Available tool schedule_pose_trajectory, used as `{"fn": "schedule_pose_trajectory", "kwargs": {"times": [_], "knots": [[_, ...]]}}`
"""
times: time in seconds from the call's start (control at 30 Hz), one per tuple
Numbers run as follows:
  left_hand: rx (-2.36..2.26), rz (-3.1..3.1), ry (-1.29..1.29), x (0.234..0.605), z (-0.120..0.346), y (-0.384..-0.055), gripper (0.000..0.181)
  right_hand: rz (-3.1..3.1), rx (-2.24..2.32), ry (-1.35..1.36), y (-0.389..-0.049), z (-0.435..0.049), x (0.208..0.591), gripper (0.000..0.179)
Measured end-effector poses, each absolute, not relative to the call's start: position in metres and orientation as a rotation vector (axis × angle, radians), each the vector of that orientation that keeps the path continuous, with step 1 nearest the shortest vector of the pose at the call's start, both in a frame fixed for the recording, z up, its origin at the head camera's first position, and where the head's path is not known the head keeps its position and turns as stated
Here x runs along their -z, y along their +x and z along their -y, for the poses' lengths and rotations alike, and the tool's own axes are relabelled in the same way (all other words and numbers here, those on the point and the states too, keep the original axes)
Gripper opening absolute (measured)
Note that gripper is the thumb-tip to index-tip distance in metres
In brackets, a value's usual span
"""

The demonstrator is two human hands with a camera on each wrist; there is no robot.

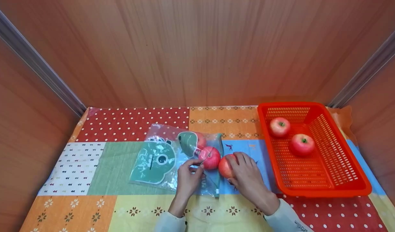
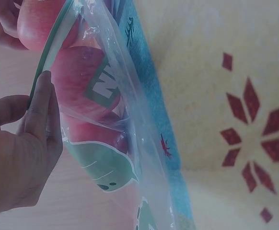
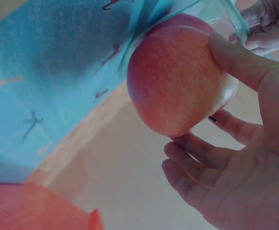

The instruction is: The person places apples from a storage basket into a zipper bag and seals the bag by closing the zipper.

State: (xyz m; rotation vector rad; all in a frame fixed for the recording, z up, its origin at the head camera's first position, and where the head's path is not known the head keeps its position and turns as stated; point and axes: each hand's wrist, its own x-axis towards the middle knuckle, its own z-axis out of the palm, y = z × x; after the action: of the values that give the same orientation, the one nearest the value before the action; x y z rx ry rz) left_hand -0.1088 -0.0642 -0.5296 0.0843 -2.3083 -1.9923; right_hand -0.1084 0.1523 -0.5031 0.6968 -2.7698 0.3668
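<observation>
A clear zip bag (image 1: 155, 164) with a green cartoon print lies flat on the cloth, its green-edged mouth toward the right. Two apples (image 1: 210, 158) are inside it, one behind the other. My left hand (image 1: 187, 177) pinches the bag's upper edge between thumb and fingers, lifting the mouth, as the left wrist view shows. At that mouth my right hand (image 1: 247, 175) holds a third apple (image 3: 178, 81), thumb on one side and curled fingers on the other. In the right wrist view this apple hides part of the apple behind it.
An orange-red plastic basket (image 1: 326, 192) stands on the right, holding two more apples (image 1: 302, 144). A patchwork-patterned cloth (image 1: 117, 167) covers the table. Wooden panels (image 1: 197, 54) close off the back and both sides.
</observation>
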Motion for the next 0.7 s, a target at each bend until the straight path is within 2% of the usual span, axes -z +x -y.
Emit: {"fn": "schedule_pose_trajectory", "kwargs": {"times": [0.7], "knots": [[1.998,2.351,0.14,0.527,0.062,-0.109,0.02,2.754,-0.402,0.726,-0.113,-0.139,0.507,0.076]]}}
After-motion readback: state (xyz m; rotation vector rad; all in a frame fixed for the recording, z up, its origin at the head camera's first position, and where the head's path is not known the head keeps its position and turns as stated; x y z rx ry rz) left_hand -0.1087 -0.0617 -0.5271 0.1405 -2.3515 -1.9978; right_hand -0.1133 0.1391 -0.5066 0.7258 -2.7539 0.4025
